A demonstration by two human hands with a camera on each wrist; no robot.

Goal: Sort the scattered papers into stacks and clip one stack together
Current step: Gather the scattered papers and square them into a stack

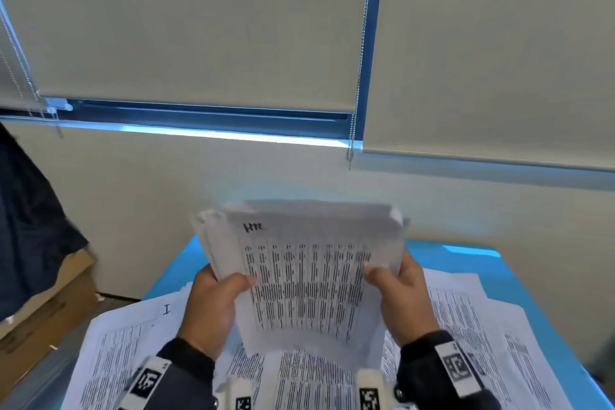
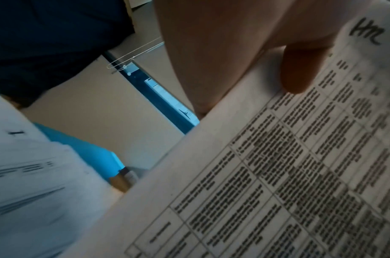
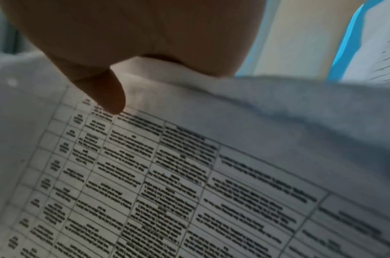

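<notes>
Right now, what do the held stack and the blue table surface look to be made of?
The held stack: plain matte printer paper, it seems; the sheets bend between the left hand and right hand, edges fanned, printed with tables. The blue table surface: smooth with a slight sheen, perhaps laminate or plastic sheeting; I cannot tell which.

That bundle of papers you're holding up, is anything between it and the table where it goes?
Yes. Loose sheets cover the blue table directly beneath the bundle, which the left hand and right hand grip by its side edges. No clip is visible.
</notes>
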